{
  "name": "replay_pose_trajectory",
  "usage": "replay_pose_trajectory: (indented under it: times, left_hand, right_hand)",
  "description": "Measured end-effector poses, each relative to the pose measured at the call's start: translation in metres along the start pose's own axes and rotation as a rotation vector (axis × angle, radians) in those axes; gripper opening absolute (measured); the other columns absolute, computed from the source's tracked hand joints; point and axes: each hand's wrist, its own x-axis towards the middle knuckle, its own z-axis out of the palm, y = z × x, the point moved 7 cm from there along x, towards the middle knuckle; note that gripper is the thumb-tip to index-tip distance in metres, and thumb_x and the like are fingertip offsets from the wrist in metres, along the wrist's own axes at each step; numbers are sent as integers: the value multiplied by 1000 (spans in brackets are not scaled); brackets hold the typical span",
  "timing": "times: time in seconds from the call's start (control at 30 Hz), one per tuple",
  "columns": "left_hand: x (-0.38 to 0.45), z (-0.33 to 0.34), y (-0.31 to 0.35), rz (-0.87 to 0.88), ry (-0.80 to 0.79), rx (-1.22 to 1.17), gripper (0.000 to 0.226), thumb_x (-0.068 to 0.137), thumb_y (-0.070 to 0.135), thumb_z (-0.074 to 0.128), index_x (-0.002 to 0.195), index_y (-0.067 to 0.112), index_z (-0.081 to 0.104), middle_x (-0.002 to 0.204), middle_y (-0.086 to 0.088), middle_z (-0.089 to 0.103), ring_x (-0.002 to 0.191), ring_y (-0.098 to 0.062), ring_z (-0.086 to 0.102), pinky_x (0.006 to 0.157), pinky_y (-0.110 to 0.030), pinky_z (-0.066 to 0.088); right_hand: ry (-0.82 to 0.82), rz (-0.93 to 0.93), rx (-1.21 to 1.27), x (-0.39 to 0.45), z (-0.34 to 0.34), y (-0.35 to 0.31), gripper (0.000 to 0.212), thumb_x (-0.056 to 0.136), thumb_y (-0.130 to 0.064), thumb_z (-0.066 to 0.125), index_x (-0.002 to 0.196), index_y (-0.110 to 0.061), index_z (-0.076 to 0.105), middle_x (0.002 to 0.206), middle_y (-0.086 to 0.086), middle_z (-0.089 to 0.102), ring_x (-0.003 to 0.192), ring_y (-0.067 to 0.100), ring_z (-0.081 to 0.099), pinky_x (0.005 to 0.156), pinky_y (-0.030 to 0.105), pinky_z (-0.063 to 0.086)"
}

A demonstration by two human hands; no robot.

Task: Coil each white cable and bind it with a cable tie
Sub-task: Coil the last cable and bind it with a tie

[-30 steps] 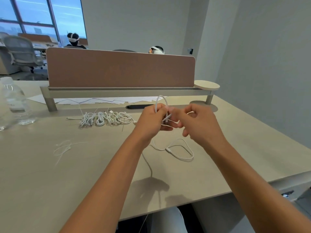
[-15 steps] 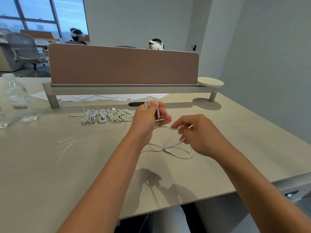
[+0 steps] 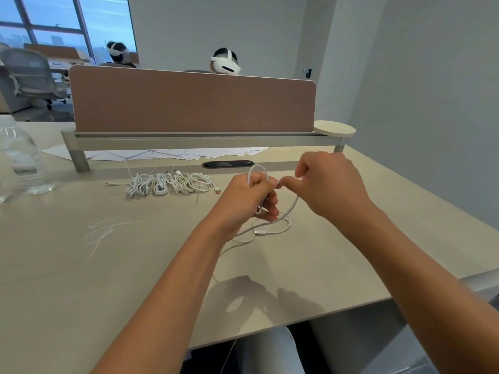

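Above the tabletop [image 3: 81,279] the two hands meet; the left hand [image 3: 244,201] grips a loop of white cable [image 3: 275,228], fingers curled round it; the right hand [image 3: 328,184] pinches the same cable at the left's fingertips; the slack curls on the tabletop just beneath them; a row of bound coils [image 3: 170,183] lies well to the left; a few loose ties [image 3: 101,232] lie nearer, further left.
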Motion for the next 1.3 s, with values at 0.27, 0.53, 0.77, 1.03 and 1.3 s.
replay_pose_trajectory:
  times: [0.27, 0.53, 0.77, 1.03, 1.3]
  left_hand:
    - [6, -11, -5, 58, 156, -4, 14, 106, 7, 49, 96, 3, 59, 75, -8, 64, 66, -25, 69, 72, -36, 60]
    - [3, -10, -12, -31, 110, -8, 28, 100, 2, 38, 111, 3, 64, 63, 1, 45, 48, -16, 36, 46, -27, 34]
    - [-7, -3, -21, -166, 53, -101, 55, 109, 53, 36, 99, 7, 65, 61, -2, 45, 45, -14, 35, 43, -23, 28]
    - [-8, -4, -31, -214, 121, -341, 66, 108, 60, 24, 97, 8, 64, 65, -8, 50, 48, -19, 37, 46, -24, 29]
    - [-6, -1, -25, -178, 149, -392, 70, 104, 68, 28, 78, 14, 64, 63, -6, 47, 46, -17, 40, 48, -25, 27]
  right_hand:
    - [-160, 213, 784, -24, 36, 6, 33, 95, -38, 70, 76, -11, 75, 69, -2, 73, 68, 10, 69, 68, 28, 49]
    - [8, 273, 950, -29, 38, 17, 27, 103, -36, 61, 87, -16, 70, 53, -11, 49, 49, 10, 43, 48, 24, 41]
    - [65, 63, 675, -9, 20, -4, 19, 102, -33, 64, 96, -24, 80, 82, -12, 71, 71, 3, 60, 62, 15, 44]
    - [26, -102, 571, -16, 23, -28, 17, 100, -23, 68, 110, -26, 82, 92, -11, 70, 82, 6, 60, 70, 17, 44]
    - [-165, -206, 502, -22, 37, -48, 30, 107, -19, 55, 123, -34, 75, 103, -8, 63, 88, 7, 60, 72, 11, 42]
